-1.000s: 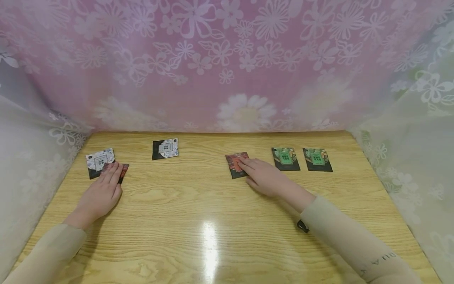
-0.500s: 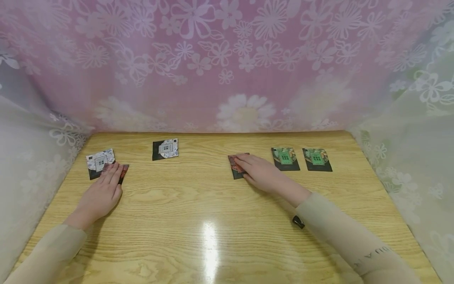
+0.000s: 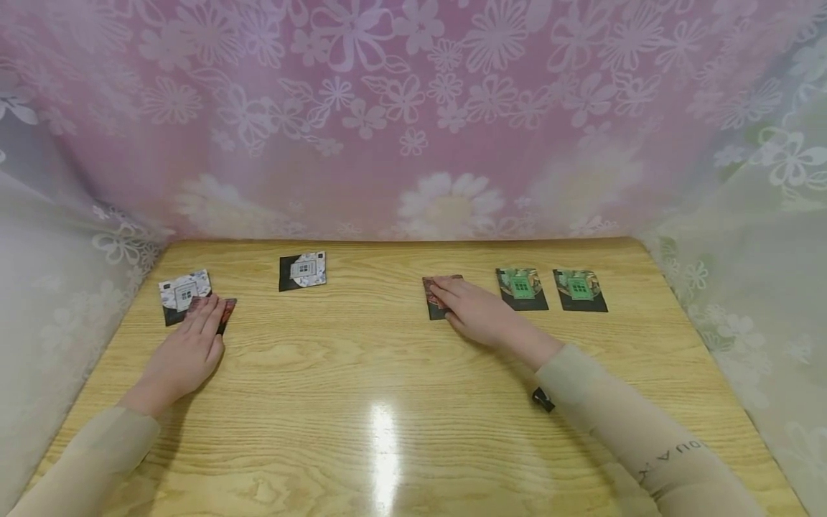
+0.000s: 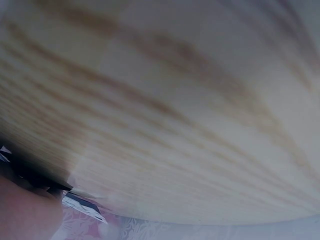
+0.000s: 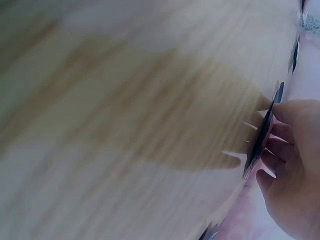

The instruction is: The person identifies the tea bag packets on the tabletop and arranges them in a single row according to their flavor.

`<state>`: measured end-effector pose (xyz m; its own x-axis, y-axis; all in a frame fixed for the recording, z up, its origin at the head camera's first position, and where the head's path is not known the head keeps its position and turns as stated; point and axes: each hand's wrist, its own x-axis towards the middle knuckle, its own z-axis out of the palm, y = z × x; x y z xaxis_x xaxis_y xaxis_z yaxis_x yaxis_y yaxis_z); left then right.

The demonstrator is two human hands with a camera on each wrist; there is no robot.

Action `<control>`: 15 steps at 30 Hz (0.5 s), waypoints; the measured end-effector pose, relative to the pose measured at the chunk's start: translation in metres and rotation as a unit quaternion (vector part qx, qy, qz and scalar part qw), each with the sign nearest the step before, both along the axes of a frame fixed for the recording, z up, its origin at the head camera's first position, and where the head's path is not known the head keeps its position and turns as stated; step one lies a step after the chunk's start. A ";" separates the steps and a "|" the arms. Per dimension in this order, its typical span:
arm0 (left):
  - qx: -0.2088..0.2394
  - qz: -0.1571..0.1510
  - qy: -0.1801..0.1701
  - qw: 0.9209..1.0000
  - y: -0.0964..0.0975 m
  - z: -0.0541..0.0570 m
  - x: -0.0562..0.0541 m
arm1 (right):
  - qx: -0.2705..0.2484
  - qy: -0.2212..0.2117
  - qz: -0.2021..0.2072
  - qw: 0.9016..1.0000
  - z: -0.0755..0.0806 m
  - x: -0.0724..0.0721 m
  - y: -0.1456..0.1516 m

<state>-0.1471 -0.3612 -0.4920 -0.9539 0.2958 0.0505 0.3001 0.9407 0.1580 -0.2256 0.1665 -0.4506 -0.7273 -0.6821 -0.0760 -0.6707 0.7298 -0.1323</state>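
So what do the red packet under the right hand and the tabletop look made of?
Red packet: perhaps printed film or coated paper, given its thin edge; finish unclear. Tabletop: wood or wood-look laminate, glossy, given its grain and bright reflection.

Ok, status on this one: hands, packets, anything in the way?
Left hand on one red packet, overlapping a white packet. Right hand on second red packet. Hands partly hide both reds; no obstruction seen.
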 end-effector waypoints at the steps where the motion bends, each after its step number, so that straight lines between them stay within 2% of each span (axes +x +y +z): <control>1: 0.001 0.000 0.000 1.000 0.000 0.000 0.000 | -0.002 -0.002 -0.002 1.000 0.000 -0.001 0.002; 11: -0.001 0.006 -0.016 1.000 0.002 0.003 -0.002 | -0.026 -0.026 -0.018 0.999 -0.007 -0.006 0.018; 15: -0.001 0.003 -0.009 1.000 0.002 0.002 -0.001 | -0.031 -0.038 -0.027 0.998 -0.007 -0.008 0.021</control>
